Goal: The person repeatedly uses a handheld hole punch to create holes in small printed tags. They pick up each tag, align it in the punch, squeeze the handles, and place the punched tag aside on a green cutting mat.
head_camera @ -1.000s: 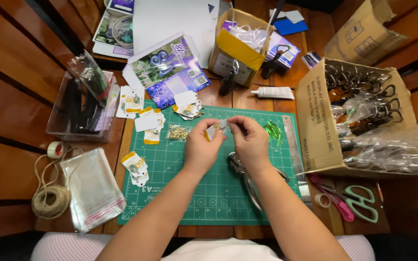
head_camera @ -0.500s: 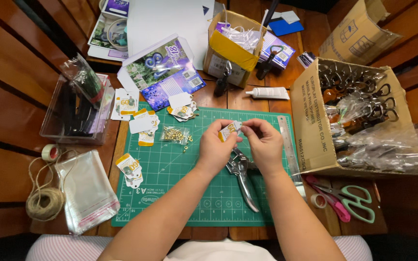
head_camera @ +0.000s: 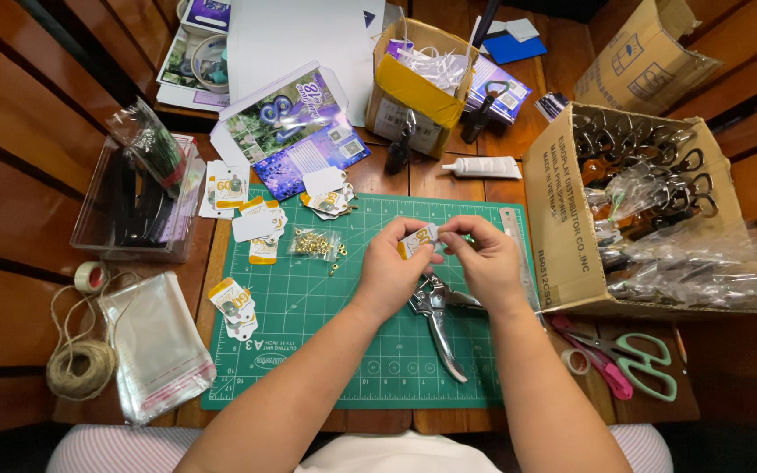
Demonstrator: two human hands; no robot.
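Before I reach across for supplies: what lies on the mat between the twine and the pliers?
In the head view, a clear bag and small tags lie between twine and pliers.

both hands (head_camera: 435, 263) raised, fingertips pinched together

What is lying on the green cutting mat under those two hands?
Under the left hand and right hand, metal pliers lie on the green cutting mat. Their handles show, but their head is partly covered by the hands, which hold a small tag.
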